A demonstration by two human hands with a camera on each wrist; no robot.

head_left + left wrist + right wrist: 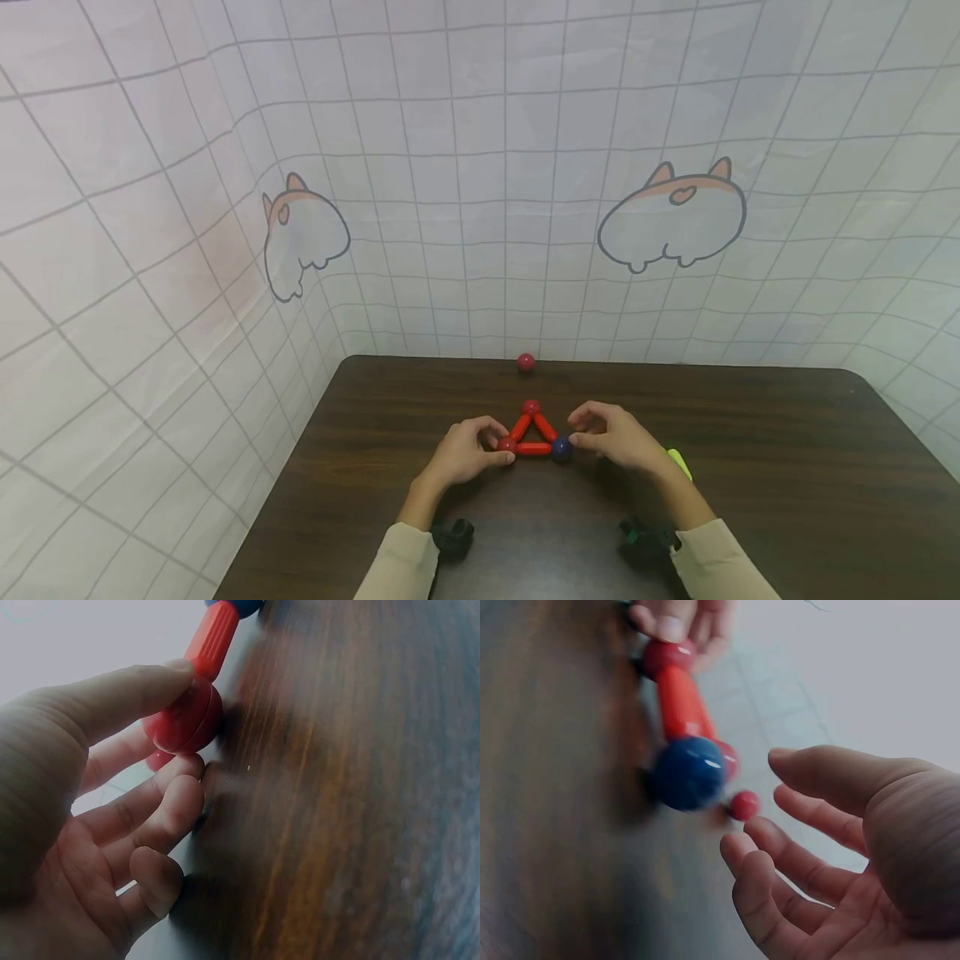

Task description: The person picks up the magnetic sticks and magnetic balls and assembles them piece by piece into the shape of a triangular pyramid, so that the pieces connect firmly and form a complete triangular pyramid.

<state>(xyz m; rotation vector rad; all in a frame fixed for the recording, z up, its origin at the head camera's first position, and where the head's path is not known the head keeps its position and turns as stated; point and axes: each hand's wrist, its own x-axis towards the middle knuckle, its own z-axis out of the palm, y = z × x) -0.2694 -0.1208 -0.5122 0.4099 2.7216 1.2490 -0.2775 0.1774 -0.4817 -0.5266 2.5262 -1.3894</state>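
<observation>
A triangle of red rods [534, 449] joined by balls lies flat on the dark table. Its corners are a red ball [507, 445] at the near left, another red ball [531, 407] at the far point and a blue ball [561, 448] at the near right. My left hand [461, 451] holds the near-left ball between thumb and fingers; the left wrist view shows the thumb on top of this ball [184, 718]. Beside the blue ball [688, 774], my right hand [817, 847] is held apart from it, fingers loosely bent and nothing between them.
A loose red ball [526, 362] sits at the table's back edge, beyond the triangle. Partly behind my right forearm lies a yellow-green object [679, 463], its kind unclear. A white gridded cloth [480, 208] hangs behind the wooden table [787, 475] and along its sides.
</observation>
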